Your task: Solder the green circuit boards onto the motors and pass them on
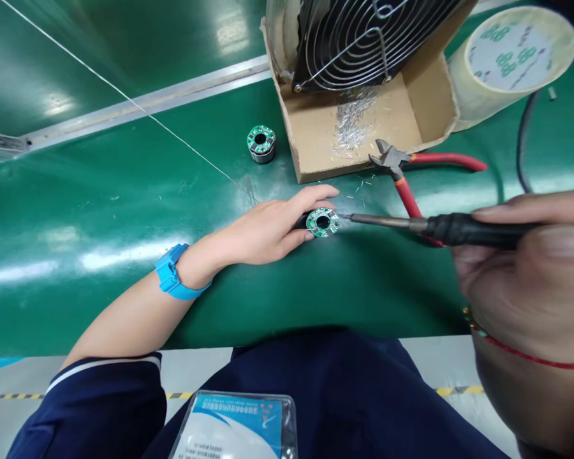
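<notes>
My left hand (263, 231), with a blue strap around the wrist, is closed on a small ring-shaped circuit board (333, 227), green with a dark centre hole. Its fingers and thumb grip it from the left, and a dark part behind it is mostly hidden. From the right, my right hand (530, 268) holds a soldering iron (473, 229) by its black handle. The iron's tip reaches the board's right edge; whether it touches, I cannot tell. A second round board (261, 139) stands on a silvery-black cylinder farther back.
Red-handled cutters (391, 159) lie just behind the iron. A cardboard box (310, 156) at the back holds a fan (358, 44) and many wire clippings (356, 121). Right of it stands a tape roll (469, 95). A thin pale wire (172, 132) runs down toward my left hand.
</notes>
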The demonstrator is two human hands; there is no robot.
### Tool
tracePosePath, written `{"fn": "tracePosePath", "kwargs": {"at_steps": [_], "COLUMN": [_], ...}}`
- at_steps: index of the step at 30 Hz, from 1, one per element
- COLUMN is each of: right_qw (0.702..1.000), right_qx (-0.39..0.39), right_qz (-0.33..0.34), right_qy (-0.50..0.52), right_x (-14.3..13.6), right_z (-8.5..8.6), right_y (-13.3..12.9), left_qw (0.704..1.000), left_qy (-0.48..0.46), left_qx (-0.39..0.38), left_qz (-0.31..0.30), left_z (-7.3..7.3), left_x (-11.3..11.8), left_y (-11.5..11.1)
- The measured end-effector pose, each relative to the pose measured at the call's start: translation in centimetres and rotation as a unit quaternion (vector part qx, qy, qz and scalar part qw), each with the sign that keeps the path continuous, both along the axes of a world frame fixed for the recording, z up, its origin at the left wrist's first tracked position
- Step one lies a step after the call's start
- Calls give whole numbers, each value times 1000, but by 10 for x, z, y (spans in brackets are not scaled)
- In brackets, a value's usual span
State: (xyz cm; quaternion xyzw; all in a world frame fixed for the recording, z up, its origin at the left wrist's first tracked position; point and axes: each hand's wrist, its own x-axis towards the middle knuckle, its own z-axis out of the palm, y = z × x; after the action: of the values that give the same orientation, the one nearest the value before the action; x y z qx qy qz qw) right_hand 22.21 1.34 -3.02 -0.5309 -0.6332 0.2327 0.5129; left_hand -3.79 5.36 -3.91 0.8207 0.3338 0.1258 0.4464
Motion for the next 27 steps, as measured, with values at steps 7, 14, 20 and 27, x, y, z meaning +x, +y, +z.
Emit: {"fn": "tracePosePath", "kwargs": {"at_steps": [7,14,20,27], "right_qw": [997,996,994,997], "right_qx": [6,21,-14,-35], "right_qz": [49,44,69,52], "right_qy": [64,69,83,47], "right_x": [-13,-13,-13,-7], "right_z": [-3,0,1,3], "right_y": [4,6,6,7], "left_qw": [1000,1000,1000,1000], "left_qy": [2,-5,-8,-9], "left_qx": [-16,7,19,11], "left_qz": [7,4,2,11], "left_z": [0,0,0,-2], "left_x": [2,3,3,4], "left_y": [0,0,1,1]}}
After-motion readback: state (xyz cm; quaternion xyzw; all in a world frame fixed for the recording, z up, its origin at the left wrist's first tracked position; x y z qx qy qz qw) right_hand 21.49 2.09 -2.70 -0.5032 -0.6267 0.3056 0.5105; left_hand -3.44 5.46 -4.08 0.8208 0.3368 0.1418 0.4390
